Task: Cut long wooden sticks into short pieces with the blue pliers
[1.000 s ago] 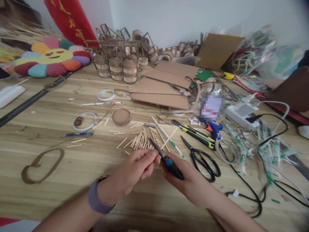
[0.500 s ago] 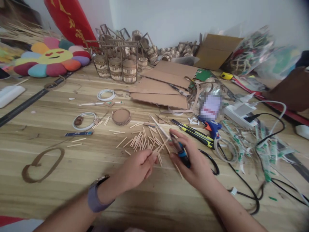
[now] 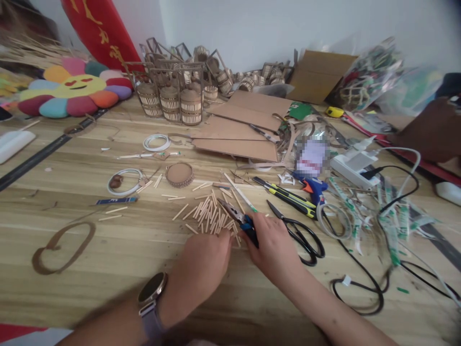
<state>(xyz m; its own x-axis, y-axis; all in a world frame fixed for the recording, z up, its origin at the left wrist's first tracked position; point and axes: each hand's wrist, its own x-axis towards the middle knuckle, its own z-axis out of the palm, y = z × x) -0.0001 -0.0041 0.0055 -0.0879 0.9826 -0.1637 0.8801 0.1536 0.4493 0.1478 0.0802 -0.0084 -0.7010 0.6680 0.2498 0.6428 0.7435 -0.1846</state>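
Note:
My right hand (image 3: 275,242) is closed round a pair of pliers (image 3: 236,215) with blue-and-black handles, whose jaws point up and left over a pile of short thin wooden sticks (image 3: 205,211). My left hand (image 3: 205,257), back upward and with a watch on its wrist, is closed at the pile's near edge, just left of the pliers. Its fingertips are mostly hidden, so I cannot see what is in them. Black-handled scissors (image 3: 304,240) lie beside my right hand. A pale strip (image 3: 237,192) lies just beyond the pliers.
A round woven-edged base (image 3: 179,175) sits beyond the sticks. Yellow-and-black cutters (image 3: 291,199), a blue glue gun (image 3: 315,187), tape roll (image 3: 333,221) and black cable (image 3: 360,262) lie right. Cardboard sheets (image 3: 237,127) and small bamboo baskets (image 3: 190,106) stand farther back.
My right hand has moved left and tilted the pliers over the pile, uncovering the scissors. My left hand has turned back upward; the wooden stick in its fingers no longer shows.

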